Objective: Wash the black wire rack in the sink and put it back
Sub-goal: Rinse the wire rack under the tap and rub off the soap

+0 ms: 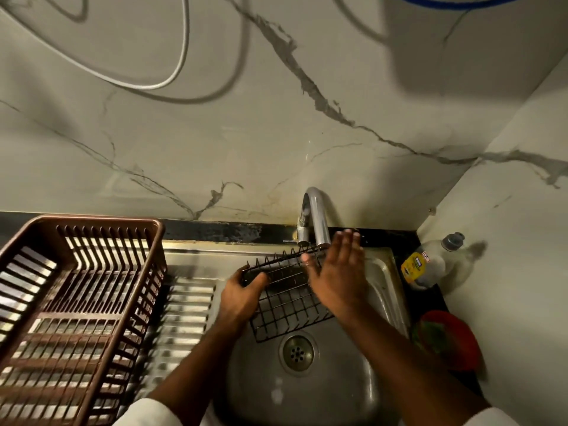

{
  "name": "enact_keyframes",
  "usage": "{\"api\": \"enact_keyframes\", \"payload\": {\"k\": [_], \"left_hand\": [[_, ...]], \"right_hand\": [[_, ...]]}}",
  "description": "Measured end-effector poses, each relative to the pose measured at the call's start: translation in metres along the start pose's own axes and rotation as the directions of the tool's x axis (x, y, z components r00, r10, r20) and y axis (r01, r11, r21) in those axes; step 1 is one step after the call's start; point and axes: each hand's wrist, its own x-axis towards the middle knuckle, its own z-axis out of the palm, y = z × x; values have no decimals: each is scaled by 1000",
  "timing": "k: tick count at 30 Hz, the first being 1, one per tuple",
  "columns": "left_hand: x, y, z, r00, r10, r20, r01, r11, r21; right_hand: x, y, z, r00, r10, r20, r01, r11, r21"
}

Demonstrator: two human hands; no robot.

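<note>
From the head camera I saw the black wire rack (pixel 287 298) held over the steel sink (pixel 307 392), tilted, its far edge up under the spout of the tap (pixel 316 216) and its near edge just beyond the drain (pixel 297 353). My left hand (pixel 242 295) was at the rack's nine o'clock side, its grip clenched round the rim with the thumb lying across the top wire. My right hand (pixel 339 273) lay at the rack's three o'clock side, its grip released, fingers straight and spread, the palm against the wires just below the spout. I could not tell whether water was running.

At nine o'clock from the sink a brown plastic dish basket (pixel 76 302) sat on the ribbed draining board. At three o'clock, on the dark tabletop, stood a clear soap bottle (pixel 433 262) with a yellow label, and nearer me a red bowl (pixel 445 342).
</note>
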Motion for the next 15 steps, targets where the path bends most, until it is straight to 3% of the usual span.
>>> {"api": "enact_keyframes", "payload": {"k": [3, 5, 7, 9, 11, 13, 15], "left_hand": [[0, 9, 13, 998, 47, 34, -49, 998, 39], [-1, 13, 11, 998, 49, 41, -51, 998, 30], [-1, 11, 2, 998, 53, 33, -54, 998, 42], [1, 5, -2, 998, 50, 43, -53, 996, 70], [-1, 4, -2, 998, 29, 55, -34, 995, 94], [-1, 3, 3, 997, -9, 71, 2, 995, 104], [-1, 1, 10, 995, -44, 85, 35, 994, 104]], "right_hand": [[-25, -47, 15, 956, -292, 10, 292, 956, -18], [-25, -42, 12, 922, -385, 32, 386, 921, -50], [-11, -11, 8, 946, -324, 6, 323, 941, -99], [4, 19, 5, 992, -129, -1, 129, 988, -83], [11, 30, 8, 999, -30, 38, 32, 998, -47], [11, 20, 7, 996, -84, 14, 84, 996, -2], [14, 5, 2, 977, -187, -100, 195, 978, 77]]}}
